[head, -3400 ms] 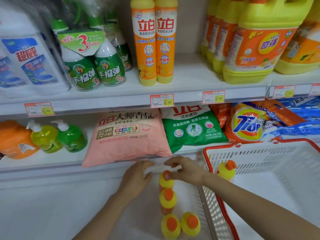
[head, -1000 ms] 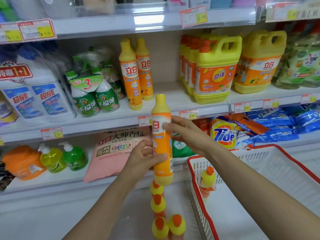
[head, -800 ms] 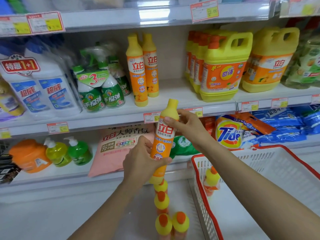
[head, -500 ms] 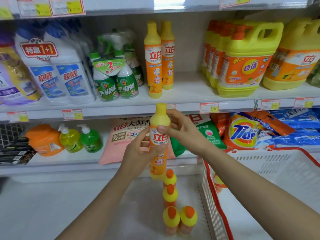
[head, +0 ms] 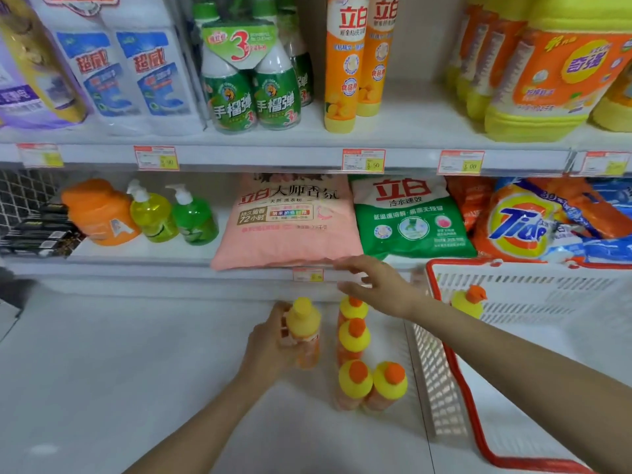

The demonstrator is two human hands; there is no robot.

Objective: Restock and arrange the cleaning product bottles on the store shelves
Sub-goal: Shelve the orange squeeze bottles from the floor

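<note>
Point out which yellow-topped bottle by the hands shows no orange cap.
The bottle gripped by the left hand: its top is plain yellow, while the four bottles beside it have orange caps.

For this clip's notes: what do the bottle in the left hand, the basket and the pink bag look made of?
Held bottle: likely plastic, with a smooth moulded orange body and a yellow cap; motion blur hides the finish.
Basket: rigid white plastic, shown by its moulded slotted walls and red rim.
Pink bag: probably soft plastic film, fairly matte; it sags like a pillow.
</note>
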